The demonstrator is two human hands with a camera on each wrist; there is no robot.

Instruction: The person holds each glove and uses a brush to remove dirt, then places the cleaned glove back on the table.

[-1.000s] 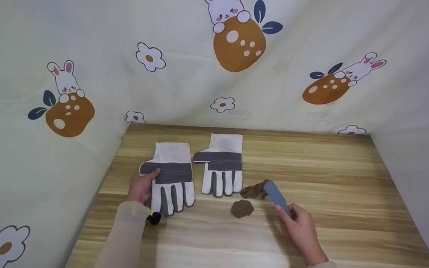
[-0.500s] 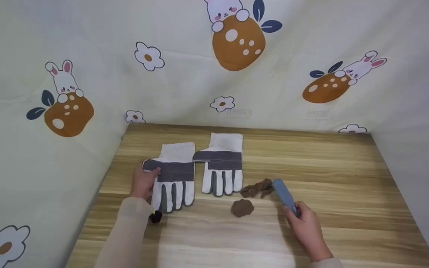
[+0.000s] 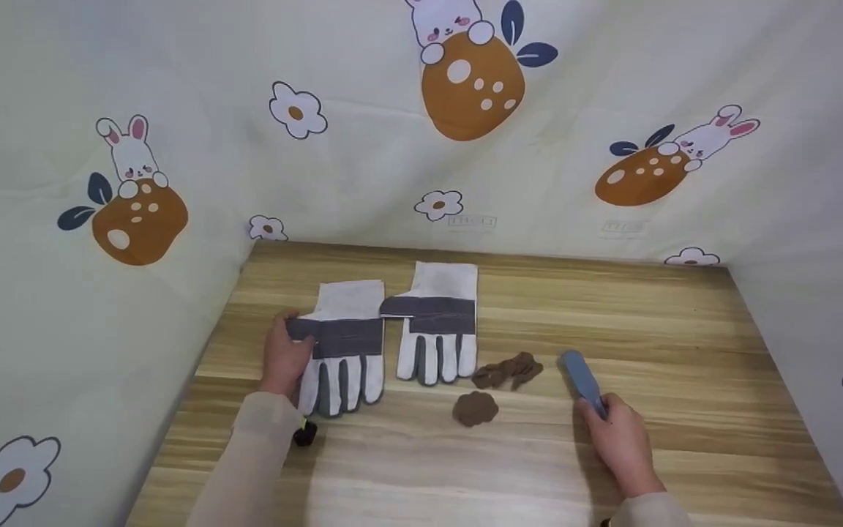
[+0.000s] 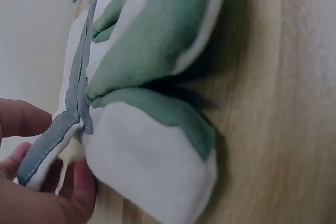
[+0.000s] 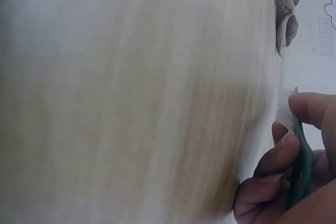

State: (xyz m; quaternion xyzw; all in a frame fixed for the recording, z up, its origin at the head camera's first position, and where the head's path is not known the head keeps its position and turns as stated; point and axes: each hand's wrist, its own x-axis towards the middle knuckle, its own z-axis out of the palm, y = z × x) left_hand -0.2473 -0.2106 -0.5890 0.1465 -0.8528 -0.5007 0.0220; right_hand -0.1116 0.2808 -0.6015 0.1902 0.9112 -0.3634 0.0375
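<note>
A white work glove with grey panels (image 3: 349, 338) lies palm-side flat at the left of the table, fingers toward me. My left hand (image 3: 286, 356) pinches its thumb; in the left wrist view, fingers (image 4: 23, 119) stand on both sides of the glove's grey thumb strip (image 4: 47, 142). A matching glove (image 3: 442, 322) lies just right of it. My right hand (image 3: 623, 443) holds a slim blue-grey brush (image 3: 582, 382) by its near end, apart from the brown scraps. In the right wrist view the brush (image 5: 302, 169) shows edge-on between thumb and fingers.
Crumpled brown scraps (image 3: 509, 370) lie near the second glove's fingertips, with a round brown lump (image 3: 476, 408) nearer me. A small black object (image 3: 305, 432) sits beside my left cuff. Printed fabric (image 3: 363, 168) rises behind and along both sides of the wooden table (image 3: 656, 315).
My right hand has moved right with the brush, away from the brown scraps. The left glove has shifted slightly right and upward in the view, my left hand still on its thumb.
</note>
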